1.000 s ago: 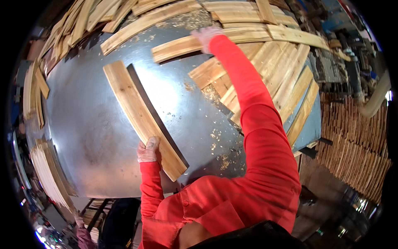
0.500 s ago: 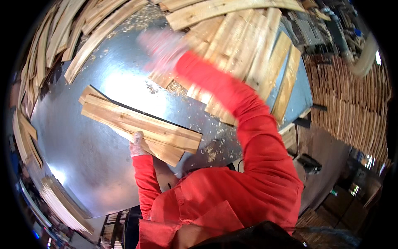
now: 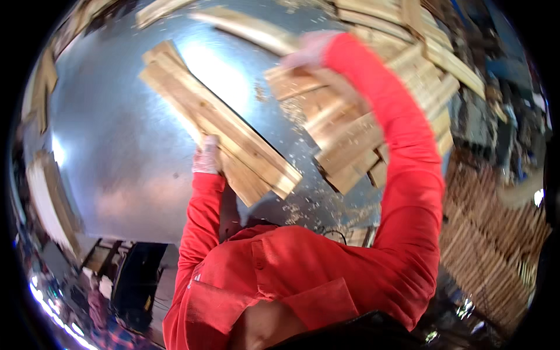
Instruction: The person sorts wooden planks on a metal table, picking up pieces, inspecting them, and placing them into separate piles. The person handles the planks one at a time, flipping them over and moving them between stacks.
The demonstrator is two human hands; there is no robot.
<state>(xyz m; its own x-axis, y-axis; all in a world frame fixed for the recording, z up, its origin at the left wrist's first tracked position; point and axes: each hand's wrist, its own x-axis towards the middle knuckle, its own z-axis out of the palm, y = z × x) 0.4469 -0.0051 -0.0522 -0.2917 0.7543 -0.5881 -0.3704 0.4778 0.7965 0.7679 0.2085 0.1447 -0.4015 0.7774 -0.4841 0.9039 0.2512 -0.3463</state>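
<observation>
With our left hand [image 3: 208,156] we are pinching two wooden planks at about the middle of their near long edges, thumb showing on the upper side and fingers hidden beneath. The top plank [image 3: 221,125] is lying slightly fanned across the lower plank [image 3: 248,185], both slanting from ahead-left of this grip to behind-right of it, above the metal tabletop [image 3: 125,146].

Our right hand [image 3: 309,49] is blurring ahead and to the right of the left grip, at the near end of a loose plank [image 3: 248,28]; we cannot tell whether its fingers are pressing together or spread. Just below that hand, a pile of planks [image 3: 350,149] is spreading to the right of the left grip, with wood shavings [image 3: 294,111] lying between.

We are judging these planks to be stiff, fairly light and not fragile, though long enough to be tipping if held near one end. Their smooth faces are probably sliding easily on each other, so a mid-length hold, thumb above and fingers below, is suiting the pair best. Raw edges could be splintering, so we are favouring the flat faces.
</observation>
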